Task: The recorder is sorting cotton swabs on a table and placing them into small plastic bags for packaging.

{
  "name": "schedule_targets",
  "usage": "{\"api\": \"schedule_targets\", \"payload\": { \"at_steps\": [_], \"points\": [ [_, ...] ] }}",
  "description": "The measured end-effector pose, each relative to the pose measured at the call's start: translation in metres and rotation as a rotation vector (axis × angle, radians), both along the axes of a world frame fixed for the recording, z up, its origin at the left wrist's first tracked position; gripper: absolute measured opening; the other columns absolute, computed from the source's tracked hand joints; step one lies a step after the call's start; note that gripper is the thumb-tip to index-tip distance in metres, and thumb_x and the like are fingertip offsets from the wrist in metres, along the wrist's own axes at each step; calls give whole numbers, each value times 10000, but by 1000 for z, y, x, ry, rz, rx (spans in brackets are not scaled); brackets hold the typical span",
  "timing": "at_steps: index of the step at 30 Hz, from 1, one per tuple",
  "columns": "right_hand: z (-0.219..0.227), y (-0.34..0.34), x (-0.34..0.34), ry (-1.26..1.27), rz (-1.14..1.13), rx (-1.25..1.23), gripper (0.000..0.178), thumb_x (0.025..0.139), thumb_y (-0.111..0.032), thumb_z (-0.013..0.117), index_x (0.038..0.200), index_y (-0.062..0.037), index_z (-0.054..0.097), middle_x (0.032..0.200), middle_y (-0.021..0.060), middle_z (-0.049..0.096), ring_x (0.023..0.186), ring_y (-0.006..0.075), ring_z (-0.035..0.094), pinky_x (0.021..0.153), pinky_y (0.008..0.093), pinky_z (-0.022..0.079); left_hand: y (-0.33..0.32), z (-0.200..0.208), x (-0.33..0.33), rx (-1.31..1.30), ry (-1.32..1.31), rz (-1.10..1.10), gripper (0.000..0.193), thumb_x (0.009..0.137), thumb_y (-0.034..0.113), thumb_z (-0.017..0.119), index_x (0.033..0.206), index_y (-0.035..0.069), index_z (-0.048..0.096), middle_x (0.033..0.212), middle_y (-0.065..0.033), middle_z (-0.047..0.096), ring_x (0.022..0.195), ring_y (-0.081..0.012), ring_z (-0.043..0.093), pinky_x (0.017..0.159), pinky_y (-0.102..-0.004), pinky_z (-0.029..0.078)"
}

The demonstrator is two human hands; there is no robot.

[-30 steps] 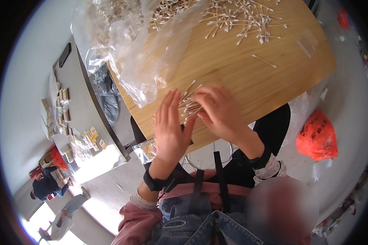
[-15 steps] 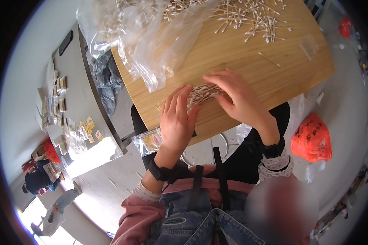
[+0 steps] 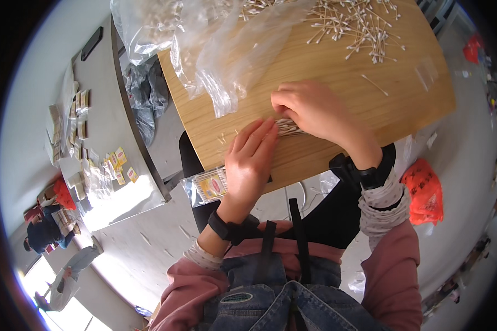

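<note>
A small bundle of cotton swabs lies on the wooden table near its front edge. My left hand is closed around the bundle's left end, its fingers slightly bent and its thumb hidden. Over the right part of the bundle is my right hand, its fingers curled into a pinch just above the swabs. What sits between those fingertips, if anything, is hidden. Beside my left wrist, a clear pack of cotton swabs with a yellow and red label lies at the table's edge.
Loose cotton swabs lie heaped at the far side, with a single swab nearer. A large clear plastic bag covers the far left. A grey side table holds small packs. A red bag stands on the floor at right.
My right hand's spread fingers have curled inward over the bundle. My left hand has shifted right, its fingers drawn closer together. The view has shifted slightly.
</note>
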State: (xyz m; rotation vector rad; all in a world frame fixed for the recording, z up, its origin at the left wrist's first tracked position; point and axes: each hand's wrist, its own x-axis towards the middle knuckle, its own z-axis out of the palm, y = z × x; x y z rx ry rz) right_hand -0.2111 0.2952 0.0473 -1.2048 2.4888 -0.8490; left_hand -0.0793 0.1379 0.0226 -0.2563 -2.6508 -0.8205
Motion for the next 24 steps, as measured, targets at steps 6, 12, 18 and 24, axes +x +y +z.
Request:
{"api": "schedule_targets", "payload": {
  "at_steps": [6,12,18,24],
  "points": [
    [9,-10,-3,-162,-21,75,67,798,0,633,822,-49,594,813,102,669,779,340,655,653,434,493,0,-1,0,-4,18,4,309,769,24,715,1077,14,722,1172,-95,702,1093,-285,656,889,-396,547],
    [-2,7,-1,-40,-299,63,53,821,-32,625,844,-78,615,783,116,667,745,343,652,644,438,484,1,-1,-2,30,33,-7,290,767,29,725,1056,11,720,1152,-97,707,1080,-282,658,879,-393,552],
    [6,137,12,-69,-708,321,102,832,-44,687,869,-35,593,756,103,648,699,279,634,633,375,484,-1,0,-3,58,23,3,282,765,8,752,1046,3,726,1143,-107,715,1067,-288,665,887,-393,553],
    [25,187,61,327,-961,590,156,822,6,683,970,-45,669,933,133,697,901,310,675,786,441,515,-7,2,-4,104,7,-12,296,761,23,752,1054,1,710,1151,-106,705,1065,-290,660,879,-397,550]
  ]
}}
